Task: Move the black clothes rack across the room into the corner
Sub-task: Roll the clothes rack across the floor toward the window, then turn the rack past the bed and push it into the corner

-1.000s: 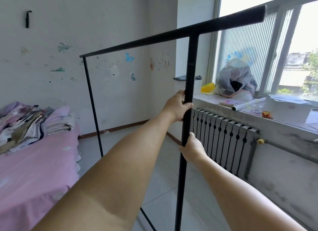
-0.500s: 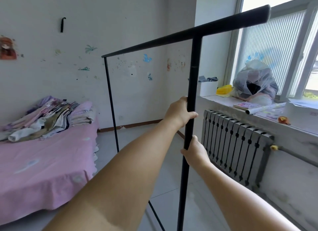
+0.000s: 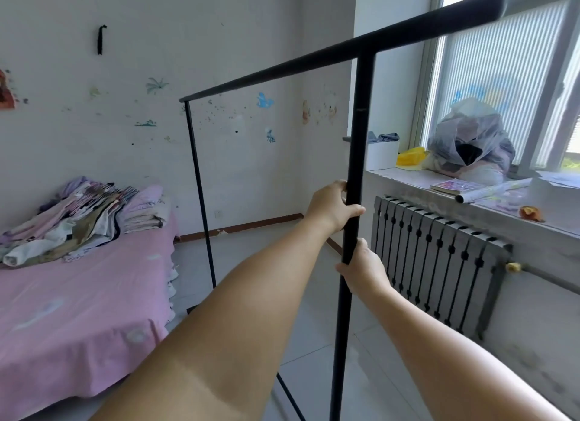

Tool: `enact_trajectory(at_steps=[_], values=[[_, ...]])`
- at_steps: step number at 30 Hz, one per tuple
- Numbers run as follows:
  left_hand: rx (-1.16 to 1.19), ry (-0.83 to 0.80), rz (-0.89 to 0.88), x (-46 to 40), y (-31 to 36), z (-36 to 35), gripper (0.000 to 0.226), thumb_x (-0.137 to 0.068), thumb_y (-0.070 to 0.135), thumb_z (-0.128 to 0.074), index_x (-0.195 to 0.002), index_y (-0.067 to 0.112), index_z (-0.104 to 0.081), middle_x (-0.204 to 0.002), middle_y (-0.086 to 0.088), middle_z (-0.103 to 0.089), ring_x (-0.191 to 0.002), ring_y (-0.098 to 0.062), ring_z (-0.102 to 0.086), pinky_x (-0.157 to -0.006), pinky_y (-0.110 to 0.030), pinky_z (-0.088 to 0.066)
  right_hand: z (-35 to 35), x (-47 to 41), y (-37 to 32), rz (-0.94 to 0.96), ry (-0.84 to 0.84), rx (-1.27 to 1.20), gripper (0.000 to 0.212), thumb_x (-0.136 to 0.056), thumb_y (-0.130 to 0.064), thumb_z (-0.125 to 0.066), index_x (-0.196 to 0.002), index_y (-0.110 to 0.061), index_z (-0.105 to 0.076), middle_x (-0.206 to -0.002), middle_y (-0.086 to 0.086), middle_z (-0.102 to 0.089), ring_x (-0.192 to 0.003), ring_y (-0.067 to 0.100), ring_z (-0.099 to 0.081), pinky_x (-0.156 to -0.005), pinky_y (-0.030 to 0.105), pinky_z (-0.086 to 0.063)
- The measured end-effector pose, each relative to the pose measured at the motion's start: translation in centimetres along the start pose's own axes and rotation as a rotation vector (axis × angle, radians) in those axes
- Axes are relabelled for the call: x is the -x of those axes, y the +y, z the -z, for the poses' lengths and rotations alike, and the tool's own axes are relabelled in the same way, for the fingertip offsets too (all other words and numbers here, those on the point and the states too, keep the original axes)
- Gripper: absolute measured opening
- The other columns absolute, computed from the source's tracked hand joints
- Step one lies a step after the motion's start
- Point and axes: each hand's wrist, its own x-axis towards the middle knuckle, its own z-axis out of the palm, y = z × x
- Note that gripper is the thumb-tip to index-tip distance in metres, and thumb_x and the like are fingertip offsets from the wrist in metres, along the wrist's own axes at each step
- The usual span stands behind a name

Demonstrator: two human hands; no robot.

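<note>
The black clothes rack (image 3: 357, 131) stands in front of me, an empty frame with a long top bar and two thin uprights. Its near upright runs down the middle of the view; the far upright (image 3: 201, 207) stands beside the bed. My left hand (image 3: 332, 208) grips the near upright at about mid height. My right hand (image 3: 361, 268) grips the same post just below. The rack's base bar (image 3: 290, 398) shows on the floor under my left arm. The room corner (image 3: 301, 157) lies ahead, past the rack.
A bed with a pink sheet (image 3: 78, 310) and a pile of folded clothes (image 3: 81, 213) fills the left. A dark radiator (image 3: 439, 263) sits under the windowsill (image 3: 489, 200) on the right, which carries a bag, a box and papers. Grey tiled floor (image 3: 257, 257) runs between them.
The view has swung left and forward, so the bed and the left wall show more. Both hands keep their grip on the near upright, and the rack sits closer to the corner.
</note>
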Motion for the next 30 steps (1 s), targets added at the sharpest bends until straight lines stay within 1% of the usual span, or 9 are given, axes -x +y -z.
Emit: enact_trajectory(at_steps=[2, 3, 5, 9, 14, 19, 23, 25, 30], values=[[0.013, -0.016, -0.013, -1.7, -0.7, 0.0, 0.038, -0.080, 0.017, -0.067, -0.116, 0.013, -0.055, -0.096, -0.014, -0.060, -0.096, -0.034, -0.063, -0.087, -0.047, -0.054, -0.2, -1.4, -0.3, -0.007, 0.006, -0.001, 0.034, -0.085, -0.010, -0.058, -0.116, -0.009, -0.043, -0.080, 0.002, -0.053, -0.082, 0.028, -0.059, -0.069, 0.043, -0.054], [0.017, -0.019, -0.022, -2.4, -1.1, 0.0, 0.038, -0.081, 0.017, -0.067, -0.116, 0.013, -0.055, -0.096, -0.014, -0.060, -0.096, -0.035, -0.063, -0.086, -0.048, -0.054, -0.4, -2.1, -0.5, -0.010, 0.011, -0.001, 0.035, -0.085, -0.010, -0.058, -0.116, -0.009, -0.043, -0.084, 0.005, -0.054, -0.085, 0.029, -0.060, -0.073, 0.045, -0.056], [0.017, -0.020, -0.037, -3.6, -1.8, 0.1, 0.037, -0.081, 0.017, -0.066, -0.116, 0.013, -0.054, -0.098, -0.014, -0.062, -0.094, -0.034, -0.064, -0.085, -0.048, -0.054, -0.8, -3.2, -0.9, -0.019, 0.018, -0.001, 0.036, -0.086, -0.010, -0.057, -0.118, -0.009, -0.042, -0.089, 0.007, -0.055, -0.088, 0.030, -0.060, -0.076, 0.046, -0.056], [0.005, -0.014, -0.060, -6.0, -3.8, 1.2, 0.035, -0.082, 0.019, -0.066, -0.115, 0.014, -0.055, -0.090, -0.007, -0.060, -0.092, -0.031, -0.064, -0.086, -0.046, -0.054, -2.6, -5.6, -1.7, -0.018, 0.022, 0.003, 0.035, -0.086, -0.011, -0.058, -0.118, -0.010, -0.043, -0.089, 0.007, -0.055, -0.085, 0.028, -0.059, -0.076, 0.046, -0.056], [0.011, -0.039, -0.095, -8.1, -5.5, 2.2, 0.033, -0.083, 0.018, -0.064, -0.114, 0.011, -0.056, -0.088, -0.006, -0.057, -0.091, -0.032, -0.064, -0.083, -0.047, -0.056, -4.1, -7.7, -2.6, -0.015, 0.050, 0.012, 0.036, -0.085, -0.011, -0.060, -0.117, -0.009, -0.043, -0.088, 0.007, -0.056, -0.083, 0.028, -0.058, -0.075, 0.047, -0.056], [-0.012, -0.027, -0.134, -10.5, -7.1, 2.7, 0.027, -0.084, 0.019, -0.064, -0.109, 0.011, -0.058, -0.084, -0.004, -0.057, -0.081, -0.028, -0.061, -0.078, -0.043, -0.056, -5.4, -10.1, -3.3, -0.024, 0.065, 0.023, 0.035, -0.085, -0.011, -0.060, -0.117, -0.009, -0.044, -0.087, 0.006, -0.055, -0.085, 0.030, -0.061, -0.075, 0.049, -0.056], [0.004, -0.046, -0.124, -12.6, -8.2, 3.1, 0.026, -0.084, 0.018, -0.063, -0.108, 0.011, -0.058, -0.090, -0.008, -0.059, -0.091, -0.033, -0.064, -0.081, -0.047, -0.056, -6.3, -12.0, -3.8, -0.025, 0.060, 0.023, 0.035, -0.086, -0.012, -0.060, -0.117, -0.009, -0.043, -0.088, 0.006, -0.055, -0.087, 0.032, -0.062, -0.077, 0.050, -0.056], [0.006, -0.045, -0.118, -13.6, -8.9, 3.3, 0.026, -0.084, 0.018, -0.064, -0.109, 0.011, -0.058, -0.092, -0.010, -0.061, -0.092, -0.034, -0.064, -0.081, -0.048, -0.056, -6.7, -13.0, -4.1, -0.023, 0.053, 0.018, 0.036, -0.086, -0.013, -0.061, -0.117, -0.008, -0.043, -0.087, 0.006, -0.054, -0.085, 0.031, -0.061, -0.076, 0.050, -0.056], [0.009, -0.029, -0.105, -17.0, -10.6, 3.5, 0.028, -0.083, 0.017, -0.064, -0.110, 0.012, -0.059, -0.090, -0.009, -0.061, -0.093, -0.034, -0.064, -0.082, -0.048, -0.056, -7.9, -16.5, -4.4, -0.014, 0.034, 0.008, 0.036, -0.085, -0.012, -0.059, -0.117, -0.009, -0.042, -0.088, 0.006, -0.054, -0.082, 0.028, -0.059, -0.074, 0.048, -0.057]])
